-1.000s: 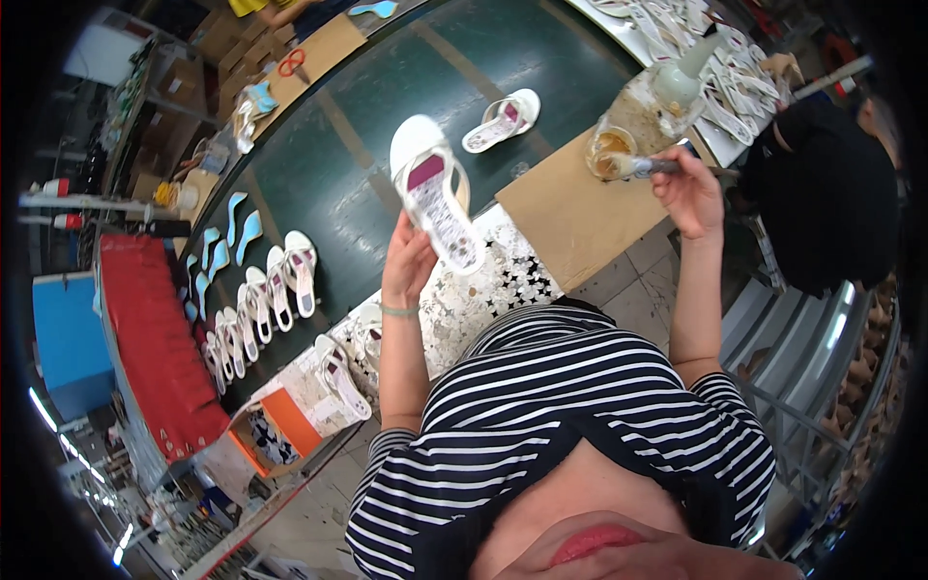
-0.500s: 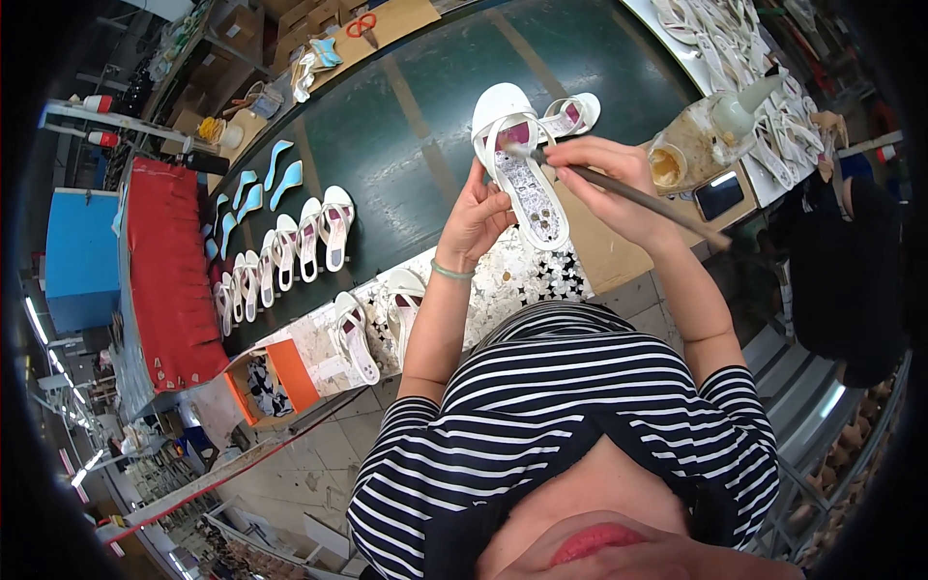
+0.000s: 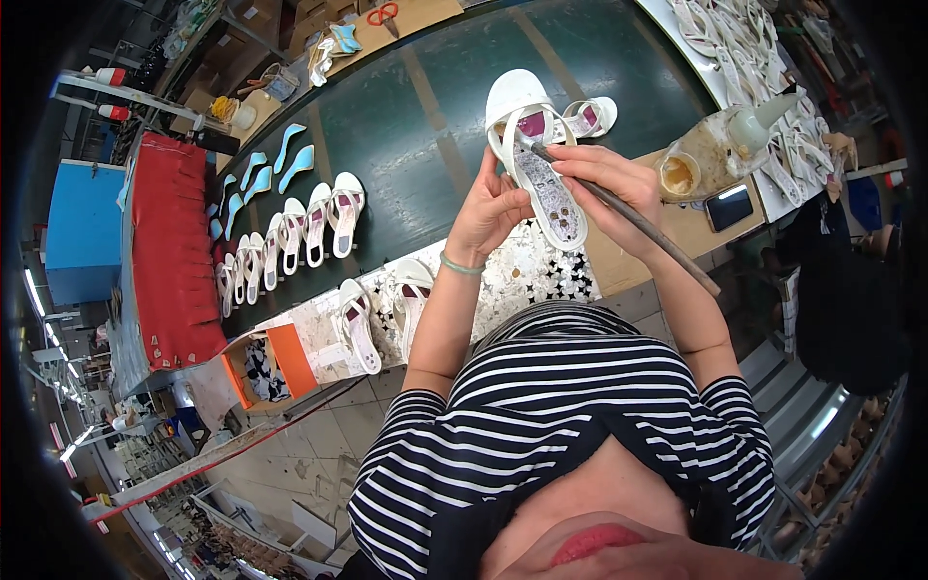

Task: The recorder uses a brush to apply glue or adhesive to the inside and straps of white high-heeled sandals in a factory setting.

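Observation:
A white sandal (image 3: 560, 205) with crossed straps is raised over the bench edge, toe pointing away from me. My left hand (image 3: 490, 211) is closed round its left side, thumb across the edge of the sole. In my right hand (image 3: 616, 190) is a long-handled brush (image 3: 667, 240), its handle slanting down to the right. The brush's tip reaches under the straps onto the insole, which is speckled grey with a purple patch near the toe. Just behind it, another white sandal (image 3: 592, 118) lies on the green belt, partly hidden.
A glue-stained tray with a cup of yellowish glue (image 3: 680, 174) stands right, by a phone (image 3: 730, 209). White sandals (image 3: 316, 224) line the belt at left, beside blue pieces (image 3: 293, 170). Two sandals (image 3: 358, 327) rest on the near ledge by an orange box (image 3: 292, 360). Red scissors (image 3: 384, 16) lie far back.
The brush has gone in under the sandal's straps, and its handle end has swung lower. The surroundings have shifted slightly in view; both hands keep their holds.

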### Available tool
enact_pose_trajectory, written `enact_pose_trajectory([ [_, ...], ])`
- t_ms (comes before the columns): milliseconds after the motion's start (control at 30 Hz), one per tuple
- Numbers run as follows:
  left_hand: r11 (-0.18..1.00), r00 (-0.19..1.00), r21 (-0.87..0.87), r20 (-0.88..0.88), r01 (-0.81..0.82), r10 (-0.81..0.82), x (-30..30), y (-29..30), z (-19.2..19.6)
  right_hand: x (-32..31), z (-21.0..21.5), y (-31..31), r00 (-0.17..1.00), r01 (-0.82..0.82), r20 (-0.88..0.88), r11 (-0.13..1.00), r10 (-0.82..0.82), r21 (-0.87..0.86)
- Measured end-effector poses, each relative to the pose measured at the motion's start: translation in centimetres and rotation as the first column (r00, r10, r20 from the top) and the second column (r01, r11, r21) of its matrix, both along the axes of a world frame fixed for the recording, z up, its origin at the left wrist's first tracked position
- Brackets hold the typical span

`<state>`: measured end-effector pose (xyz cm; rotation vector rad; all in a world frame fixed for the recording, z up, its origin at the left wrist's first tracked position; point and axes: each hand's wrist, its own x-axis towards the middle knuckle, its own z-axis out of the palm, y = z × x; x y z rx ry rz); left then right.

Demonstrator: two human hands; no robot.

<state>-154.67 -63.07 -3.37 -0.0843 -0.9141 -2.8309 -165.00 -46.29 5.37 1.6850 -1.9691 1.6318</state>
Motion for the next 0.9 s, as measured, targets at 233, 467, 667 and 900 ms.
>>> enact_pose_trajectory([
  [233, 1.000, 1.000, -0.004, -0.011, 0.006, -0.006, 0.1, 0.2, 0.1, -0.1, -0.2, 0.0, 0.999, 0.010, -0.037, 1.000, -0.010, -0.002],
  [467, 1.000, 1.000, -0.023, -0.004, -0.005, 0.005, 0.1, 0.2, 0.1, -0.6, -0.6, 0.1, 0.995, 0.067, -0.071, 0.998, -0.067, -0.009],
  [667, 0.999, 1.000, -0.035, 0.003, -0.007, 0.007, -0.1, 0.4, 0.4, -0.8, -0.9, 0.2, 0.990, 0.126, -0.054, 0.992, -0.127, -0.022],
  [900, 1.000, 1.000, -0.008, 0.019, -0.004, 0.004, -0.3, 0.6, 0.4, -0.7, -1.3, 0.2, 0.983, 0.178, -0.040, 0.984, -0.179, -0.019],
])
